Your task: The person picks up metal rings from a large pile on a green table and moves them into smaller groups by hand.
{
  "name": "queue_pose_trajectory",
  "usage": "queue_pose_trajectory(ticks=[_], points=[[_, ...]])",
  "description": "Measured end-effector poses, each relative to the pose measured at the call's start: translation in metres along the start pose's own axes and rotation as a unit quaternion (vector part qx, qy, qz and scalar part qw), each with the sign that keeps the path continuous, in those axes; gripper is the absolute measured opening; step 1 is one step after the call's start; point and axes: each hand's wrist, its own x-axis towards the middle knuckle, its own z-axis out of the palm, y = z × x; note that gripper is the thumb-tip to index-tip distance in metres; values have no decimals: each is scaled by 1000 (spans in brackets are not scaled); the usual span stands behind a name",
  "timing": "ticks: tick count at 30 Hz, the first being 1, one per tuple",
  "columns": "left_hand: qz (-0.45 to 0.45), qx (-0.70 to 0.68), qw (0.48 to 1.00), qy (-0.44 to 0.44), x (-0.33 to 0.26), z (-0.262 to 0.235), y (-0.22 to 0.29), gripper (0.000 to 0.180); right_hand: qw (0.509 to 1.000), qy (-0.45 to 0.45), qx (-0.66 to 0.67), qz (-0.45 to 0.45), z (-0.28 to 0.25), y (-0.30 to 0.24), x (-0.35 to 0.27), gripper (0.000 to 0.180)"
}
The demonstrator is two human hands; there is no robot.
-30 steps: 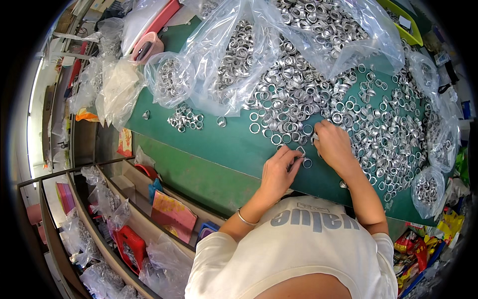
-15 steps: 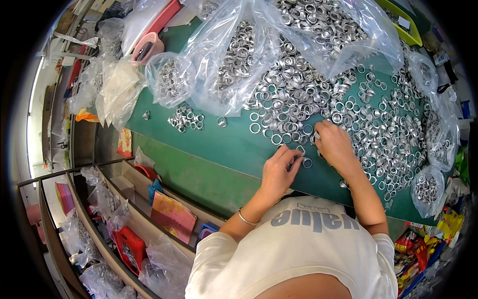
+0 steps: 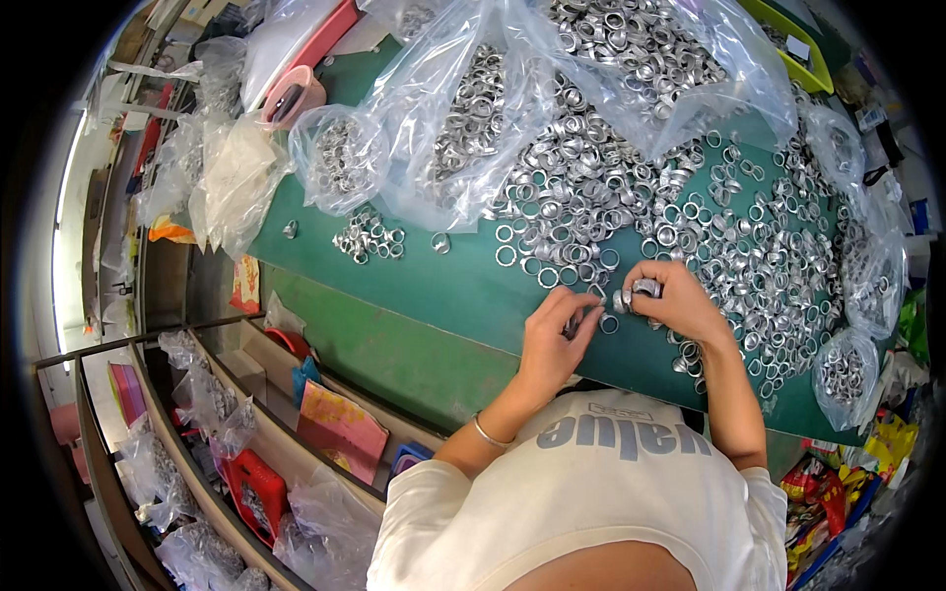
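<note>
My left hand (image 3: 554, 340) is closed, with a silver metal ring (image 3: 597, 294) pinched at its fingertips. More metal shows between its curled fingers, partly hidden. Just to the right, my right hand (image 3: 680, 303) curls around several silver rings (image 3: 645, 288), and their edges stick out past the fingers. A loose ring (image 3: 609, 324) lies flat on the green table between the two hands. Beyond them spreads a large heap of silver rings (image 3: 581, 187), which continues to the right of my right hand.
A big clear plastic bag (image 3: 414, 128) of rings lies across the heap. A small ring pile (image 3: 367, 236) sits on the green table (image 3: 434, 295) at left. A pink cup (image 3: 294, 97) stands far left, a yellow-green bin (image 3: 803, 59) far right. Shelves (image 3: 266, 394) hold bags lower left.
My right hand has drawn back from the heap's edge toward me, and rings now show in its fingers. The left hand stays nearly in place with its ring.
</note>
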Motion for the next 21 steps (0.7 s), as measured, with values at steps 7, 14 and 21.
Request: queue_pose_trajectory(ticks=[7,14,21], points=[[-264,-362,879,-162,7,12,10,12,973,34,225,34,15,14,-30,13],[-358,-425,781,-285,25,42,36,13,923,71,378,-16,-6,29,-72,28],[-265,-249,857,-365,22,98,71,15,892,199,403,-46,-35,53,-129,20]])
